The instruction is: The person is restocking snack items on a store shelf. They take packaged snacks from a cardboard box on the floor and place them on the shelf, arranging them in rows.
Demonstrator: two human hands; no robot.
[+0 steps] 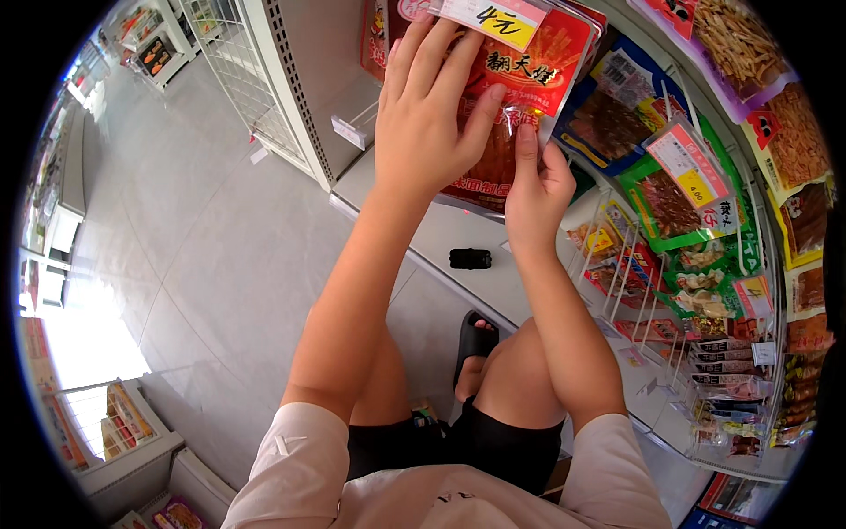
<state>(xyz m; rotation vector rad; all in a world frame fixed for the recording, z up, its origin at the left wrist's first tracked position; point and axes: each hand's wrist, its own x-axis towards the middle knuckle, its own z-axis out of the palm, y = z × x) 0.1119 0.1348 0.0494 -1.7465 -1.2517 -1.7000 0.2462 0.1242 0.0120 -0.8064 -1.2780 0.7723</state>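
On the far left stands a white shelving unit with a wire-grid side [233, 79], and right of it, at the shelf's near end, a price-label holder [350, 132] on a wire hook. Next comes the left hand [426, 132], its fingers laid long across the front of a red snack packet [489, 167]; whether they grip it or only press, I cannot tell. The packet is at the far end of the shelf, in front of other red packs, beneath a pink-and-yellow price tag [498, 22]. Nearer, a small black object [470, 258] lies on the white shelf board. To its right, the right hand [538, 198] pinches the packet's lower right edge, thumb on the front. Beyond hang a blue packet [617, 106] and green packets [687, 198], both untouched. The packet seems to be in position among its row, so placing or straightening it looks well advanced; its top fastening is hidden, and letting go remains to be done.
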